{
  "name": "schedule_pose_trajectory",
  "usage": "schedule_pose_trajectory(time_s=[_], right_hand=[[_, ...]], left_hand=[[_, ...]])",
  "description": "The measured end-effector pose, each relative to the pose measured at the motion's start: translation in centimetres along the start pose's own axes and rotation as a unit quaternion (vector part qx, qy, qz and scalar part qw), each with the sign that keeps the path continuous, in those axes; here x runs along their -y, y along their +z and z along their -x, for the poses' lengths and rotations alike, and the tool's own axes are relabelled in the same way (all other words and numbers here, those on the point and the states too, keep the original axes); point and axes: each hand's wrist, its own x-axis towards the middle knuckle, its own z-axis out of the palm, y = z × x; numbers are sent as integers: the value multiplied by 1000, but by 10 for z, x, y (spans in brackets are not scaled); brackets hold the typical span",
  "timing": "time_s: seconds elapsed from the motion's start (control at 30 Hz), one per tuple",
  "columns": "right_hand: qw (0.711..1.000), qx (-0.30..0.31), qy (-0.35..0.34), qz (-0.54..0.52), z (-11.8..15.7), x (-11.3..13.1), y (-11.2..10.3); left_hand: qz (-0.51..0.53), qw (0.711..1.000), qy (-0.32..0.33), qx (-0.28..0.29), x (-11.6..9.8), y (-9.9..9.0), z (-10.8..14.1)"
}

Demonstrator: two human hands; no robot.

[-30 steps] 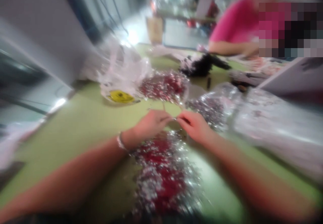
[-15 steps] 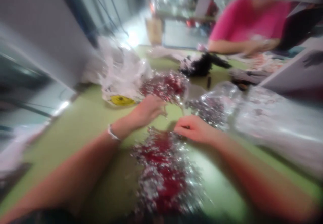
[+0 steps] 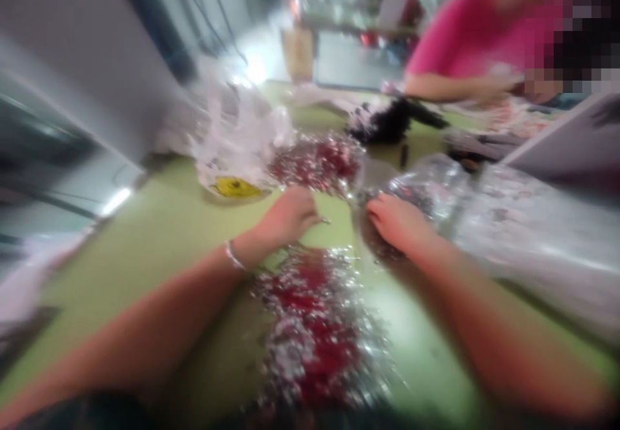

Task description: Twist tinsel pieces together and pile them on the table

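My left hand [image 3: 291,215] is closed above the table, just beyond the near tinsel. A thin, silvery bit [image 3: 323,221] sticks out from its fingertips, too blurred to name. My right hand [image 3: 400,222] has its fingers curled down at the clear plastic bag [image 3: 443,175] holding silvery, glittering pieces; whatever it grips is hidden. Between my forearms lies a strip of red and silver tinsel [image 3: 329,346]. A second red and silver tinsel bunch [image 3: 317,162] rests beyond my left hand.
White plastic bags [image 3: 237,120], one with a yellow print, stand on the green table [image 3: 159,223] at the far left. A black fuzzy bundle [image 3: 387,120] lies at the back. Plastic sheeting [image 3: 523,223] covers the right. A person in a pink top [image 3: 465,36] sits across.
My right hand has moved right and away from the near tinsel's top edge to the clear bag. My left hand has shifted slightly right.
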Motion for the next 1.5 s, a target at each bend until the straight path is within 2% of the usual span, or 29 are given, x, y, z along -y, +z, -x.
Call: schedule_pose_trajectory(time_s=[0.1, 0.2, 0.3, 0.4, 0.47, 0.6, 0.7, 0.87, 1.1, 1.37, 1.5], right_hand=[[1000, 0, 15, 3, 0, 5, 1], [999, 3, 46, -6, -1, 7, 4], [997, -10, 61, -45, -3, 5, 8], [992, -29, 61, -103, -4, 0, 8], [989, -47, 61, -129, -3, 0, 4], [980, -83, 21, -178, 3, 9, -3], [983, -77, 6, -165, 6, 16, -4], [984, -84, 15, -156, 2, 2, -2], [994, -2, -43, -99, -3, -9, 1], [988, 51, -122, -85, -2, -22, -6], [990, 67, -109, -63, 0, -14, -9]], left_hand=[[72, 995, -27, -69, 2, 2, 4], [143, 977, -95, -129, -1, -2, 7], [216, 952, -162, -147, -6, -7, 8], [261, 935, -192, -143, -9, -9, 9], [260, 934, -200, -140, -13, -10, 10], [254, 940, -212, -80, -26, -9, 10], [277, 936, -214, -35, -32, -3, 11], [276, 926, -256, -31, -25, 4, 12], [296, 925, -239, -19, -22, 8, 13], [286, 930, -231, -5, -22, 11, 13], [283, 932, -224, 3, -24, 11, 14]])
